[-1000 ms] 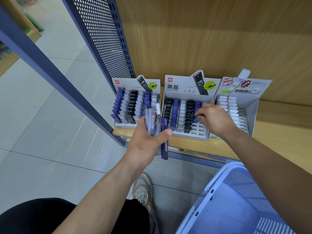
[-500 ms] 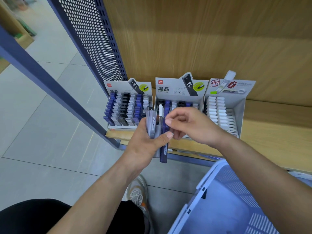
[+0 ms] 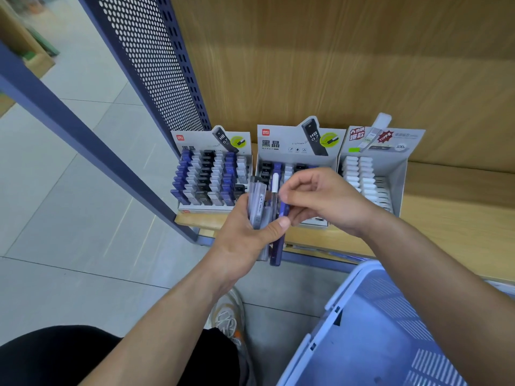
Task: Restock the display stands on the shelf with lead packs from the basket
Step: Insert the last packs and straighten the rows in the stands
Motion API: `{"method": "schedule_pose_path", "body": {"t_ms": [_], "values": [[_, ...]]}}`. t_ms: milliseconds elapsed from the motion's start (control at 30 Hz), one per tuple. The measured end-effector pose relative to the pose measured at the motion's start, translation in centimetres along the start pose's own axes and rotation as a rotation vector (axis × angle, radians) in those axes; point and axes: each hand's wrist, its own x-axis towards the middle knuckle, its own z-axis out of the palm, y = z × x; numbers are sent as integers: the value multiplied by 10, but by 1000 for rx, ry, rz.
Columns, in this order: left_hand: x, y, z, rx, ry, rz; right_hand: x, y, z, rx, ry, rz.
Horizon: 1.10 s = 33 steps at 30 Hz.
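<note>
My left hand (image 3: pixel 245 235) grips a fan of several lead packs (image 3: pixel 259 207), grey and clear ones plus a dark blue one sticking out below. My right hand (image 3: pixel 320 199) reaches across and pinches the blue lead pack (image 3: pixel 282 211) in that bundle. Three display stands sit on the wooden shelf (image 3: pixel 451 218): a left stand (image 3: pixel 211 176) full of blue, black and grey packs, a middle stand (image 3: pixel 295 160) partly hidden behind my hands, and a right stand (image 3: pixel 373 174) with white packs. The blue basket (image 3: pixel 370 330) is at the lower right.
A blue perforated metal panel (image 3: pixel 156 79) and a slanted blue post (image 3: pixel 83 140) stand left of the stands. Grey floor tiles spread out at the left. My shoe (image 3: pixel 228 316) and dark-clothed knee (image 3: pixel 55 358) are below the hands.
My right hand has left the middle stand and come back to the bundle in my left hand, where it now pinches the blue pack. The view has shifted slightly.
</note>
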Motion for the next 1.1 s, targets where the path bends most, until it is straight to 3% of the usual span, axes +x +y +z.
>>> {"method": "schedule_pose_path", "body": {"t_ms": [333, 533, 767, 933, 1100], "values": [[1, 1, -6, 18, 87, 8, 3, 0, -16, 61, -1, -80], [-3, 0, -30, 58, 213, 1, 16, -6, -17, 44, 143, -152], [-23, -12, -73, 78, 308, -66, 86, 2, 2, -329, 444, -371], [-25, -14, -81, 63, 309, -71, 134, 28, 20, -550, 447, -327], [-20, -9, -79, 29, 302, -73, 151, 45, 24, -579, 428, -273]]}}
